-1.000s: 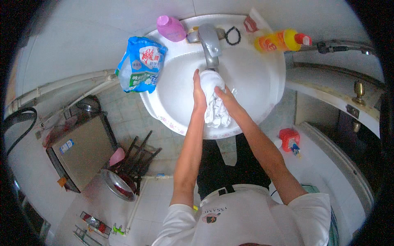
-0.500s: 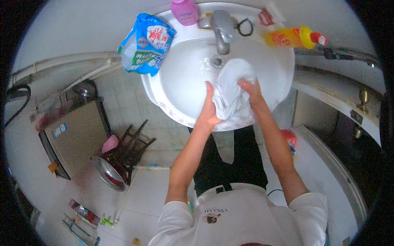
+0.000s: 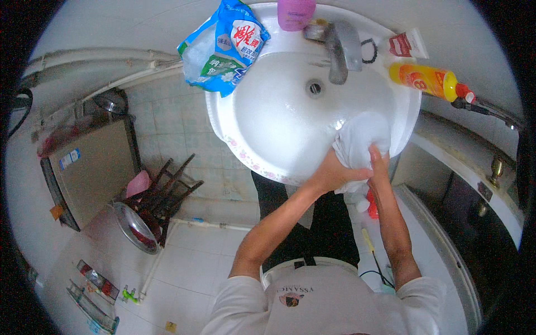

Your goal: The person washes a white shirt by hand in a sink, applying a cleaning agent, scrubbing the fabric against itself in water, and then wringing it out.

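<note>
A bunched white cloth point(image 3: 362, 135) with a smooth, rounded upper end is held over the right front rim of the white sink point(image 3: 268, 114). My left hand point(image 3: 336, 172) wraps its lower left side, with the thumb reaching across the front. My right hand point(image 3: 379, 163) grips it from the right, thumb pressed on the fabric. The cloth's lower end hangs below my hands. Folds hide part of my fingers. Its exact kind does not show.
A grey faucet point(image 3: 343, 53) stands behind the drain point(image 3: 315, 88). On the rim are a blue detergent bag point(image 3: 226, 50), a pink bottle point(image 3: 296, 14), a black bracelet point(image 3: 369, 51), a white-and-red tube point(image 3: 406, 44) and a yellow bottle point(image 3: 424, 80) lying sideways. A dark wooden stool point(image 3: 167, 192) is at left.
Both hands have moved with the cloth from the sink's middle to its right front edge. My hands are closer together, and the view has shifted, showing the basin further left relative to them.
</note>
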A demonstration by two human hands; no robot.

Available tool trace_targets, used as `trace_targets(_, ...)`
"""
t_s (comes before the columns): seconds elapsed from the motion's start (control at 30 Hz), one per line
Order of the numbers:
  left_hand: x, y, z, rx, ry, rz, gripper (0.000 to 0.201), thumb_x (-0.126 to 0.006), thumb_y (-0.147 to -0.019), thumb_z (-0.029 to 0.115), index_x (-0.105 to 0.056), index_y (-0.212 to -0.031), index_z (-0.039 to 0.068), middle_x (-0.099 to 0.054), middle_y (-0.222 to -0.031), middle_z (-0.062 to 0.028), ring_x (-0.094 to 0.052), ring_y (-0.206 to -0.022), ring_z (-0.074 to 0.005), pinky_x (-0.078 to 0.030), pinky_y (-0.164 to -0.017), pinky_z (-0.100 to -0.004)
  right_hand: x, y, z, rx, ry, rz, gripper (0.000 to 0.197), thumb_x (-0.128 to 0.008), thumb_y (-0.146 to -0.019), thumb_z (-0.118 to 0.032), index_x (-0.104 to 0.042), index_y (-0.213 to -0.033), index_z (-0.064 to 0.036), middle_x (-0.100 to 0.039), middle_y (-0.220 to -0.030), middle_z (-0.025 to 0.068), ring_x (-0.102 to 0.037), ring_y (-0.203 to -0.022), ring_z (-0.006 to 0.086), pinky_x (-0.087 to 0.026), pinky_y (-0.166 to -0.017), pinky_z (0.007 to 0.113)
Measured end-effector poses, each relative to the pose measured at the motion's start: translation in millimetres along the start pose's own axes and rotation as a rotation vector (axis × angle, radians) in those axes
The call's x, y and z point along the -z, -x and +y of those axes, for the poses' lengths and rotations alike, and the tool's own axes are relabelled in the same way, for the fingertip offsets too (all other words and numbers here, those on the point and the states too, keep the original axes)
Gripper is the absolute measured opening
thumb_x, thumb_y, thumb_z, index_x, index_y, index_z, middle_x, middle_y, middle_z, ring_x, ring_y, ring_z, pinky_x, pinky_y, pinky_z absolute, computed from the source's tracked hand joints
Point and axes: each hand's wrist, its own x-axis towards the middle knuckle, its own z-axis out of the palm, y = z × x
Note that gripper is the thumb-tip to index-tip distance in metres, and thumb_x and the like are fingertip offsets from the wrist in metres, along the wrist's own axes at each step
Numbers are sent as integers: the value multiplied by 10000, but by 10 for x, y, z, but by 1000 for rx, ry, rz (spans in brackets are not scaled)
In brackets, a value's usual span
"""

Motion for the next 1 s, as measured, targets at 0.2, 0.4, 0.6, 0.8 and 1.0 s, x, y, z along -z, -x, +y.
trace_targets(0.2,162,63,-193,294,155,89,776,-836,-678,165,-467,-1341,5,-595,-1238,-111,-573,-1155,-235,-456,-1001,-361,261,-175,-164,99,-50,-401,999,-671,-764,-667,-330,-1435,-10,-498,-1324,126,-480,-1252,242,-366,-1063,379)
trace_targets(0.4,153,131,-278,477,637,-35,638,-709,-772,230,-482,-1325,7,-647,-1103,-116,-649,-972,-234,-538,-873,-344,-126,-456,-514,162,215,-297,1270,-558,-594,-916,-302,-1465,-27,-450,-1394,215,-497,-1259,298,-413,-1052,375)
trace_targets(0.6,-83,17,-297,324,1279,-259,583,-622,-801,221,-444,-1321,26,-577,-1155,-136,-621,-923,-249,-549,-622,-306,-517,-387,-3,-225,-969,-997,1147,-564,-634,-881,-304,-1495,-170,-294,-1489,287,-392,-1308,490,-363,-997,696)
trace_targets(0.8,-227,131,-218,278,1384,-149,714,-669,-846,428,-389,-1398,73,-531,-1261,-124,-593,-1033,-260,-555,-669,-310,-482,-257,-202,-347,-1303,-916,1036,-687,-690,-718,-306,-1485,-172,-414,-1284,191,-465,-1177,418,-422,-928,690)
trace_targets(1.0,-283,138,-314,175,1395,-157,856,-650,-825,592,-332,-1475,135,-440,-1449,-66,-471,-1223,-216,-537,-734,-324,-469,-295,-239,-119,-1142,-931,1037,-889,-585,-501,-366,-1414,-162,-439,-1172,128,-490,-1107,349,-480,-910,601)
